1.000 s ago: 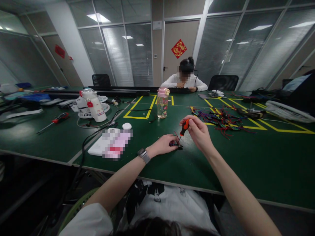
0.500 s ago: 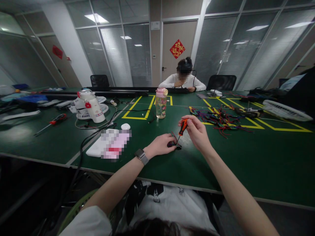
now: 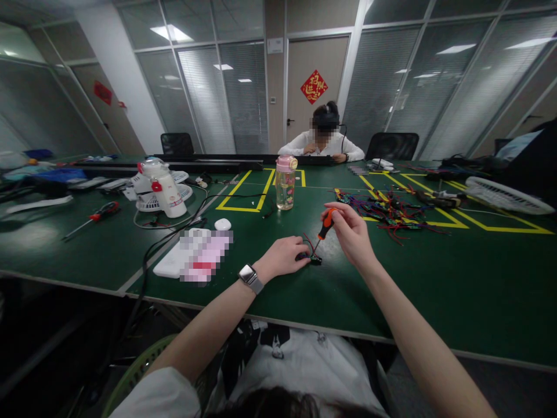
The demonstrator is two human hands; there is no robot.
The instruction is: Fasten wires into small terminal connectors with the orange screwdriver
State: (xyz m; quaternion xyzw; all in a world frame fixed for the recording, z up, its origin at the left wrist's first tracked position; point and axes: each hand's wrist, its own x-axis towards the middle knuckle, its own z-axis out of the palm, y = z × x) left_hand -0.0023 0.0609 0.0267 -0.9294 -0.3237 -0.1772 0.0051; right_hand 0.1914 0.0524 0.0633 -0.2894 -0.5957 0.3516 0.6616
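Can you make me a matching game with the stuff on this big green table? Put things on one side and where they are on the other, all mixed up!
Things:
1. screwdriver
2. water bottle
3. pile of wires
4. small part

Places:
A. lying past the right hand, on yellow tape lines
B. under the left hand fingertips
C. gripped in the right hand, tip pointing down
D. standing upright beyond both hands, pink lid on top

Pairs: 1-C, 2-D, 3-A, 4-B

Bottle (image 3: 286,184) behind hands, wires (image 3: 387,210) right
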